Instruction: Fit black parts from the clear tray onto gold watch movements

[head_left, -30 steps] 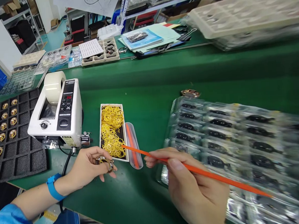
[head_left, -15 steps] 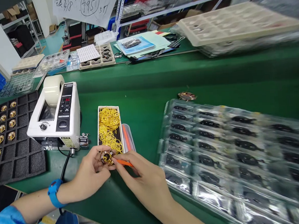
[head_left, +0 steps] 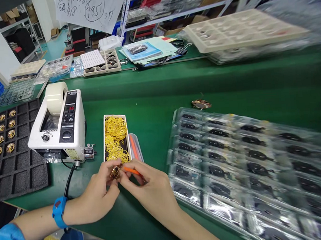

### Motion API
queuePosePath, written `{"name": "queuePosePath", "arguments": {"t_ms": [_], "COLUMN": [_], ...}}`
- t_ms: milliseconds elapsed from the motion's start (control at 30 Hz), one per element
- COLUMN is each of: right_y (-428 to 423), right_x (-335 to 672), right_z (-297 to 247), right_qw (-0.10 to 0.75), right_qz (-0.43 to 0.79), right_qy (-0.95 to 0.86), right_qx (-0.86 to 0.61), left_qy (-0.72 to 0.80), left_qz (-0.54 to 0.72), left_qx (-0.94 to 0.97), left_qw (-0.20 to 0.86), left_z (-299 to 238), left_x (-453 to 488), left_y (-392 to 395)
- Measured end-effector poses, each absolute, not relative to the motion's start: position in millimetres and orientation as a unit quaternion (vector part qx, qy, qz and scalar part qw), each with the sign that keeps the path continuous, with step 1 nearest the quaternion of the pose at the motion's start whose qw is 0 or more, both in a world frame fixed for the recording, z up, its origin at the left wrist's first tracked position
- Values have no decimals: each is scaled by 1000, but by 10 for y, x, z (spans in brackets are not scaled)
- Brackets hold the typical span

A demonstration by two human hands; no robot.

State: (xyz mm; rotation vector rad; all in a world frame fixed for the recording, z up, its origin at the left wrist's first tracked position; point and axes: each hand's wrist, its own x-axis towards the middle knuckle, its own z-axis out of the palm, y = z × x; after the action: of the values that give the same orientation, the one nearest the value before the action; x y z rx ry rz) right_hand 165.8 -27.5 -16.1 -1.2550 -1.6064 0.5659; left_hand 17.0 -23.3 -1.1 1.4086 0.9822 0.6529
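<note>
The part (head_left: pixel 115 172), small, round and gold-coloured, is between both hands, low over the table (head_left: pixel 154 109), just in front of the box (head_left: pixel 104 138) of yellow rings (head_left: pixel 115 137). The left hand (head_left: pixel 98 194) pinches it with the fingertips. One second before, the right hand (head_left: pixel 151 187) was apart and its orange stick (head_left: pixel 131 170) touched the rings. Now its fingers grip the stick short, with the tip at the part. The part's yellow face is now mostly turned away. A dispenser (head_left: pixel 57 121) stands at left, trays (head_left: pixel 247 165) at right.
</note>
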Motion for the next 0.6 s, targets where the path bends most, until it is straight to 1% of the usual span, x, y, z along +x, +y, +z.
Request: {"name": "queuePosePath", "arguments": {"t_ms": [133,200,267,333,400,500,600], "right_y": [-273,-246,-200,-151,-125,-147,-187], "right_x": [1724,1795,1881,1956,2004,2039,2131], "right_z": [-57,-43,-65,-103,-128,-114,-99], "right_qw": [497,494,460,413,392,428,446], "right_qz": [366,403,422,428,427,397,325], "right_qy": [-618,-586,-570,-573,-581,-576,-581], "right_qx": [-487,-500,-534,-563,-571,-573,-599], "left_qy": [439,437,438,442,447,451,455], "left_qz": [334,379,429,463,477,467,451], "left_qx": [565,522,479,453,441,428,417], "left_qw": [614,626,629,620,615,629,645], "left_z": [-59,-60,-42,-14,13,39,49], "left_x": [168,167,163,155,145,128,111], "left_y": [-190,-156,-121,-92,-73,-59,-50]}}
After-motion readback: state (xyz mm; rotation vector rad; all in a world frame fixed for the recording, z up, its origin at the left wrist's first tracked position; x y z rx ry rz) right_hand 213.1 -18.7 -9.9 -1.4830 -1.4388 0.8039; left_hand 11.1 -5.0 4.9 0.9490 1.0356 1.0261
